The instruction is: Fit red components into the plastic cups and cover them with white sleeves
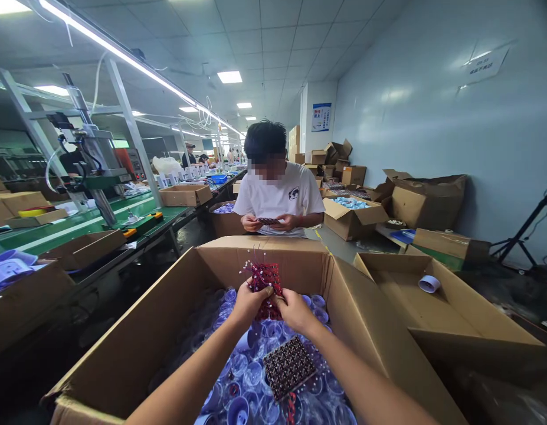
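Above a large cardboard box [136,313], both my hands hold a red circuit board panel [269,274] that stands nearly upright. Thin dark wires with white connectors stick up at its left edge. My left hand [250,302] is closed on the panel's left side, by the wires. My right hand [295,310] pinches its right side, thumb close to the left thumb. Below the right hand, a dark panel [289,367] with rows of small parts lies on many purple-white plastic cups [238,410] in the box. A short red strip [291,407] shows under its near edge.
Across the box a person [277,195] in a white T-shirt holds a similar dark panel [268,221]. A green workbench with a press machine [94,153] runs along the left. At right stands an open carton [468,301] with one cup [429,284]; a tripod [527,230] is beyond.
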### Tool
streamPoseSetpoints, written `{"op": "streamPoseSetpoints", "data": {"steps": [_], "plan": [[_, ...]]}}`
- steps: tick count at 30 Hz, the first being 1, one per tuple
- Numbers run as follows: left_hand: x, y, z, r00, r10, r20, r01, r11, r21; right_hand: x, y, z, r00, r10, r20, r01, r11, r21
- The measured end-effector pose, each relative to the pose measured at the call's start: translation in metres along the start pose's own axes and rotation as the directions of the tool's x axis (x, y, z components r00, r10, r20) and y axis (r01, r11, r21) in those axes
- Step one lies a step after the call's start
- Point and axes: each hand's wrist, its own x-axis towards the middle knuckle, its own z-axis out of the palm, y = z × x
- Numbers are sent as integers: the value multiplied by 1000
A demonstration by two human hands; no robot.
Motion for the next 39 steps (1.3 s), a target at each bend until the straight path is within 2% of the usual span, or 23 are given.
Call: {"op": "streamPoseSetpoints", "data": {"steps": [3,6,11,18,21,23,24,26,28,30,33,39], "plan": [[-1,-2,1,996,46,-77,-38,994,99,-9,-13,3,993,22,-119,-50,969,-242],[-1,-6,1,989,68,-128,-51,990,131,-15,-21,8,984,36,-176,-98,930,-355],[-3,-9,5,989,51,-142,-35,993,109,-19,-24,13,977,40,-208,-119,915,-384],[-5,-11,5,984,32,-173,-19,997,77,-16,-17,16,982,9,-188,-88,907,-413],[-2,-8,-1,996,-18,-83,15,999,-43,-10,-8,15,985,-29,-168,-10,974,-226],[-1,-3,-4,999,-47,20,49,992,-118,-5,-6,12,991,-28,-134,36,998,59],[-1,1,-5,995,-61,77,72,986,-147,-3,-7,11,995,-15,-98,38,972,231],[-2,8,-5,980,-90,176,125,972,-199,-2,-12,7,1000,14,4,-14,845,535],[-5,14,-2,967,-118,227,171,957,-234,-4,-20,3,995,32,97,-91,706,702],[-9,17,1,958,-143,249,202,951,-234,-8,-26,0,985,50,166,-159,642,750],[-13,18,3,947,-164,276,220,958,-185,-13,-30,-2,971,70,227,-220,628,746],[-6,20,0,941,-60,332,103,988,-113,-12,-31,-4,969,74,236,-233,591,772]]}}
